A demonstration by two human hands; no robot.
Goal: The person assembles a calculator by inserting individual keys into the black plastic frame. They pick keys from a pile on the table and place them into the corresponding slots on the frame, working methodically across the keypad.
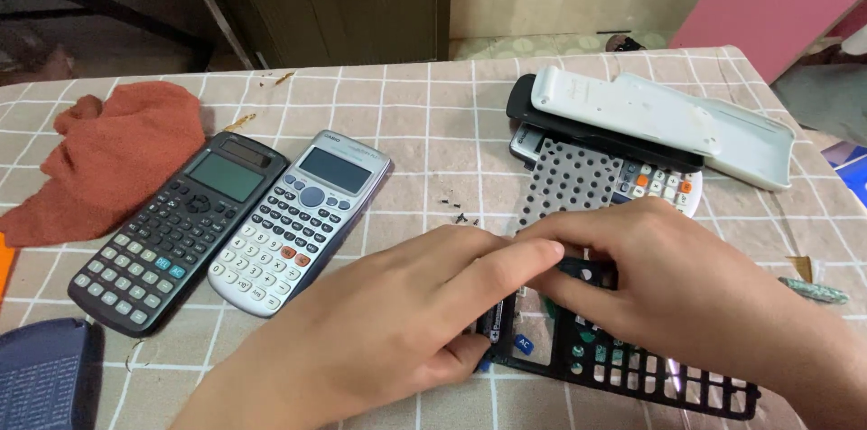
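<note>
Both my hands work on a black calculator front shell point(632, 374) with empty key holes, lying at the near edge of the table. My left hand point(397, 322) pinches its left end, thumb underneath, index finger stretched across the top. My right hand point(686, 285) presses down on the shell's upper part, fingers curled over it. A grey rubber keypad membrane point(569, 179) lies just beyond my fingers. Several tiny dark screws point(461, 211) sit loose on the cloth.
A black calculator point(176, 229) and a silver calculator point(298, 222) lie side by side at left. A red cloth point(108, 154) is at far left. Stacked white and black calculator covers point(659, 123) rest at back right, over another calculator with orange keys point(664, 186). A checked tablecloth point(433, 114) covers the table.
</note>
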